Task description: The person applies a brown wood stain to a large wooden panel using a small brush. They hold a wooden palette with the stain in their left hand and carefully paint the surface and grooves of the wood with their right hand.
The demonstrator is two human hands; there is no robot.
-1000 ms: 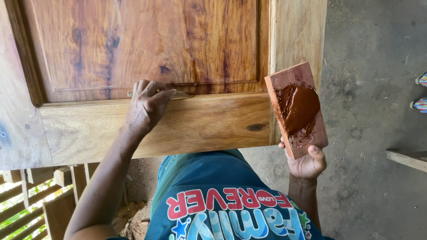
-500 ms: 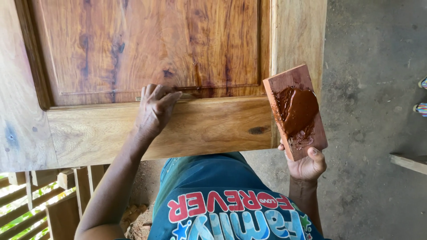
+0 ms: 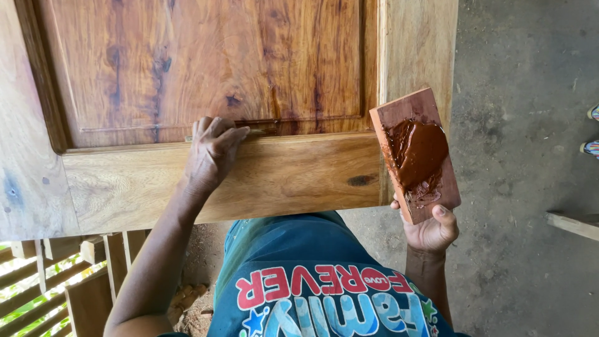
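From the head view I look straight down over a wooden door (image 3: 218, 181) lying flat in front of me, with a recessed panel (image 3: 206, 68) in reddish, strongly grained wood and a paler bottom rail nearer to me. My left hand (image 3: 212, 153) rests at the groove where the panel meets the rail, fingers (image 3: 234, 132) curled and pressed together on the edge. Something thin may sit under the fingertips, but I cannot tell what it is. Just right of those fingertips a dark brown smear of filler (image 3: 265, 126) lies in the groove.

My right hand (image 3: 432, 231) is to the right, just off the door's right stile, clamped around the near end of a small reddish wooden board (image 3: 409, 112) held tilted up. A thick glossy dab of red-brown paste (image 3: 419, 156) covers the board's middle and near part; my thumb (image 3: 444, 215) presses on its near right corner.

Near me, my blue printed shirt (image 3: 312, 281) fills the lower middle. To the right lies grey concrete floor (image 3: 524, 125), with a plank end (image 3: 571, 224) at the right edge. At the near left, wooden slats (image 3: 56, 274) show below the door.
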